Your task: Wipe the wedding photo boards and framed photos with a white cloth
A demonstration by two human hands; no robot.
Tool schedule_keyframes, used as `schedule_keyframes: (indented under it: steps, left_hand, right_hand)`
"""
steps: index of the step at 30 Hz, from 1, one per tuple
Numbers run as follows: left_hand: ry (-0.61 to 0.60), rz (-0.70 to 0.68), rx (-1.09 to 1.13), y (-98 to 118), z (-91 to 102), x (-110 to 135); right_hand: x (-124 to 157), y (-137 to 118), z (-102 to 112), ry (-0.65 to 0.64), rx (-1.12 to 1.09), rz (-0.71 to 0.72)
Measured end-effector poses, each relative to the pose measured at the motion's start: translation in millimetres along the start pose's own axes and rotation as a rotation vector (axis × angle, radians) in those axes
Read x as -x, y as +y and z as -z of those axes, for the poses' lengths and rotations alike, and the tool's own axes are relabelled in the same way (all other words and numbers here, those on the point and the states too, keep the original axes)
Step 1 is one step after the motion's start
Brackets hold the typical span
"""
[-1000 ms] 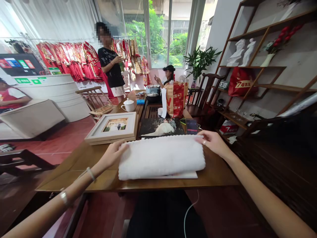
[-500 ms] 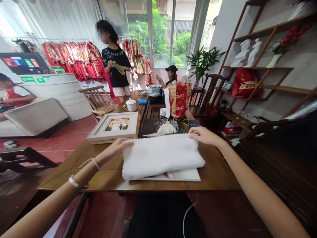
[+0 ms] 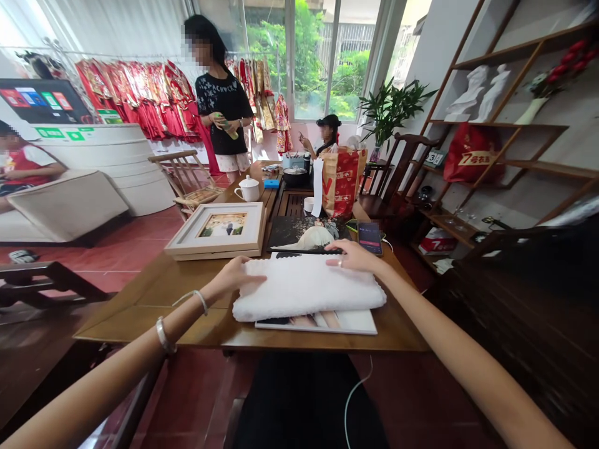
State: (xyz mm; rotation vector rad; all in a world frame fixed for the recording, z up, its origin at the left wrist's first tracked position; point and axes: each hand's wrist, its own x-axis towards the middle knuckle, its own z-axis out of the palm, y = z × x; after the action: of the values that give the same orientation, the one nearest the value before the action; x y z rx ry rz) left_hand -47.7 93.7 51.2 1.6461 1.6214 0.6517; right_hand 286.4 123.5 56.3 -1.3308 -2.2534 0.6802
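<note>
A white, fluffy folded towel (image 3: 304, 290) with a scalloped edge lies over a printed photo panel (image 3: 358, 323), whose near edge and right corner show beneath it. My left hand (image 3: 238, 279) grips the towel's far left corner, thumb on top and fingers partly hidden behind the edge. At the far edge, right of the middle, my right hand (image 3: 354, 257) has its thumb on the cloth and its fingers bent over the edge, closed on it. Just beyond is a dark picture (image 3: 294, 227) of a white gown.
Stacked picture frames (image 3: 182, 240) lie left on the wooden table (image 3: 140, 305). A phone (image 3: 369, 237), a paper bag (image 3: 350, 181), a lidded white cup (image 3: 248, 189) and a black pan (image 3: 296, 178) stand farther back. One person (image 3: 224, 112) stands behind; others sit.
My right hand has moved left along the towel's far edge from its right corner. The towel has shifted slightly away from me, baring more of the panel. The view has tilted a little.
</note>
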Motion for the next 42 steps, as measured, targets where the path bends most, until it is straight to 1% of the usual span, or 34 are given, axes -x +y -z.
schedule_keyframes:
  steps: [2, 5, 6, 7, 8, 9, 10, 11, 12, 13, 14, 15, 16, 17, 19, 20, 22, 24, 25, 26, 29, 30, 32, 33, 35, 37, 39, 42]
  left_hand:
    - [-0.097, -0.077, 0.015, 16.2, 8.9, -2.0]
    - [-0.164, -0.411, 0.001, 53.6, 28.7, -1.7]
    - [-0.164, -0.477, 0.017, 66.4, 35.8, -1.1]
    - [-0.116, -0.507, 0.058, 77.5, 42.4, -0.5]
    - [-0.060, -0.491, 0.131, 86.0, 47.6, -0.1]
    - [-0.008, -0.447, 0.256, 91.3, 50.9, 0.5]
    - [-0.019, -0.375, 0.399, 93.0, 51.5, 1.4]
    - [-0.073, -0.299, 0.552, 91.5, 48.9, 3.1]
    - [-0.203, -0.229, 0.692, 87.6, 42.8, 5.8]
    - [-0.319, -0.191, 0.824, 82.2, 33.2, 9.6]
    - [-0.405, -0.170, 0.923, 76.5, 20.8, 14.4]
    - [-0.491, -0.139, 0.985, 71.3, 6.4, 19.8]
    - [-0.551, -0.109, 1.022, 67.4, -8.7, 25.3]
    - [-0.579, -0.084, 1.036, 65.2, -23.2, 30.4]
    - [-0.560, -0.068, 1.046, 65.9, -46.5, 37.4]
    - [-0.542, -0.060, 1.036, 68.2, -53.8, 38.9]
    - [-0.461, -0.045, 0.972, 74.8, -59.3, 38.7]
    - [-0.330, -0.092, 0.880, 82.0, -55.1, 36.5]
    - [-0.256, -0.156, 0.827, 85.5, -50.9, 35.3]
    - [-0.188, -0.249, 0.773, 89.0, -46.1, 34.0]
    - [-0.010, -0.565, 0.604, 98.0, -34.6, 27.2]
    - [0.047, -0.632, 0.563, 99.9, -32.9, 23.4]
    - [0.138, -0.704, 0.480, 101.5, -32.3, 13.9]
    - [0.141, -0.723, 0.442, 100.9, -32.9, 8.7]
    - [0.067, -0.758, 0.392, 97.6, -34.8, -0.9]
    - [0.019, -0.759, 0.392, 92.4, -36.3, -8.2]
    - [-0.005, -0.695, 0.419, 87.3, -37.5, -13.0]
    - [-0.059, -0.570, 0.490, 82.6, -39.1, -17.6]
  right_hand:
    - [-16.9, -21.3, -8.3, -0.091, -0.057, 0.044]
    - [-38.0, -48.1, -9.7, -0.225, -0.157, 0.066]
    - [-41.4, -54.6, -7.0, -0.268, -0.197, 0.068]
    - [-42.5, -59.7, -3.0, -0.306, -0.245, 0.069]
    - [-41.2, -63.6, 1.5, -0.333, -0.295, 0.072]
    - [-37.9, -66.5, 6.2, -0.346, -0.338, 0.080]
    - [-33.1, -68.7, 10.5, -0.334, -0.402, 0.079]
    - [-27.5, -70.2, 13.9, -0.293, -0.510, 0.061]
    - [-21.8, -71.3, 16.3, -0.231, -0.648, 0.025]
    - [-16.4, -71.9, 17.4, -0.162, -0.794, -0.021]
    - [-11.6, -72.1, 17.1, -0.099, -0.929, -0.073]
    - [-7.5, -71.8, 15.8, -0.051, -1.034, -0.124]
    - [-4.0, -71.3, 13.6, -0.023, -1.091, -0.165]
    - [-0.8, -70.5, 11.0, -0.016, -1.095, -0.194]
    - [5.9, -68.9, 6.2, -0.021, -1.079, -0.248]
    - [10.0, -68.2, 4.7, -0.028, -1.077, -0.274]
    - [19.6, -67.7, 4.6, -0.073, -1.067, -0.304]
    - [29.9, -67.6, 8.1, -0.097, -1.036, -0.265]
    - [34.4, -67.4, 10.7, -0.070, -1.001, -0.209]
    - [38.1, -67.0, 13.7, -0.016, -0.950, -0.136]
    - [40.5, -63.8, 22.3, 0.216, -0.761, 0.059]
    - [38.3, -62.1, 24.4, 0.261, -0.716, 0.094]
    - [30.9, -58.5, 27.2, 0.290, -0.677, 0.128]
    - [26.7, -56.5, 27.9, 0.287, -0.675, 0.139]
    - [19.4, -52.2, 27.6, 0.277, -0.686, 0.151]
    - [15.1, -47.0, 25.4, 0.289, -0.709, 0.152]
    - [13.1, -40.6, 21.4, 0.281, -0.738, 0.141]
    - [10.2, -28.4, 13.1, 0.219, -0.776, 0.082]
